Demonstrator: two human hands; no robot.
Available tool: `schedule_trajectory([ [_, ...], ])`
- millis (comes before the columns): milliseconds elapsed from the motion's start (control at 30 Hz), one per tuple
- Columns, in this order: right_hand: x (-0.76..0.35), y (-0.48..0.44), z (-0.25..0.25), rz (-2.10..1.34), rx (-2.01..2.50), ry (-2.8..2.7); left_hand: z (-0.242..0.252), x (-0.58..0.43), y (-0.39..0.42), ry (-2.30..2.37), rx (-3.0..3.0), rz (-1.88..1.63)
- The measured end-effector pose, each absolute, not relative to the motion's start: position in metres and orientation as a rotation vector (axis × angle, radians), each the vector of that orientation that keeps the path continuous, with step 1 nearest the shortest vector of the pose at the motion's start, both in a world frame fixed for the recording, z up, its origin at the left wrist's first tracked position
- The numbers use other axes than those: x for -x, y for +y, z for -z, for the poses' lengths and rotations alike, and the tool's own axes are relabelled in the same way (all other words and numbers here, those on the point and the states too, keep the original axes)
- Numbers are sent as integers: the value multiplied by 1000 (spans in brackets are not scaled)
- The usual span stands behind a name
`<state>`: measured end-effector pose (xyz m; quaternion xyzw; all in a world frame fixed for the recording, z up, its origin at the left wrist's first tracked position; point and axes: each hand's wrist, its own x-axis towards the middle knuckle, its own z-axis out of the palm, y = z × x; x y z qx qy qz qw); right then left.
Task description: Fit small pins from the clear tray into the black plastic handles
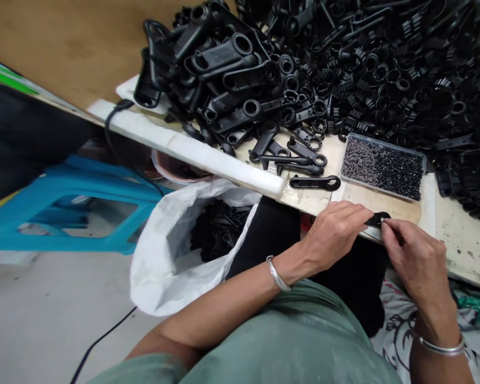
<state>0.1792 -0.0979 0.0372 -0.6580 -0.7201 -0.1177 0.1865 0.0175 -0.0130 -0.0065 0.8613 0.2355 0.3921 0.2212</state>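
Note:
My left hand [336,233] is closed on a black plastic lever-like part [378,219] at the table's front edge. The fingers cover most of that part; only its rounded end shows. At this end my right hand [418,256] pinches with thumb and forefinger, and a tiny pale spot shows by the fingertips. What the pinch holds is too small to make out. Just beyond the hands stands a clear plastic box [424,176] full of small dark and greyish pieces. A similar black lever part [315,183] lies left of the box.
Large heaps of black plastic parts [232,58] cover the back of the table. A white strip [192,146] runs along the front left edge. Below are a white sack [156,266] holding black parts, a blue plastic stool [64,208] and a black cable [100,341].

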Motion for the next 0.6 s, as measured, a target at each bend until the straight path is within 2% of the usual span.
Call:
schedule_trajectory([
  [233, -159, -97, -43, 286, 2165, -1971, 9, -18, -15, 631, -2334, -1145],
  [300, -161, -96, -47, 99, 2215, -1850, 8, -17, -15, 629, -2313, -1133],
  [467, -178, -90, -53, -719, 2210, -1305, 8, -17, -13, 626, -2300, -1096],
  [600, -180, -89, -53, -756, 2305, -1257, 9, -17, -12, 602, -2295, -1106],
])
